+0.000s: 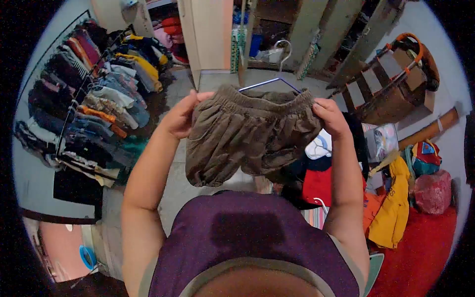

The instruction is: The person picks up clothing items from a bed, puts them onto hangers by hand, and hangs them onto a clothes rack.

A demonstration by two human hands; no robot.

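A pair of brown shorts point(252, 131) with a gathered elastic waistband is stretched out in front of me. A hanger point(264, 83) with a thin bluish bar and a white hook sits inside the waist, its hook pointing away from me. At the waistband's left end, my left hand point(187, 113) grips the fabric, the thumb along the top edge. My right hand point(330, 115) pinches the right end of the waistband. Parts of the fingers on both hands are hidden behind the cloth.
Racks of hanging clothes point(109, 99) line the left side. Open cabinets point(213, 39) stand ahead. A stroller-like frame with cardboard boxes point(396, 84) is at the right. Folded clothes, a yellow garment point(393, 208) and a pink bag point(433, 192) lie near a red cover point(420, 247).
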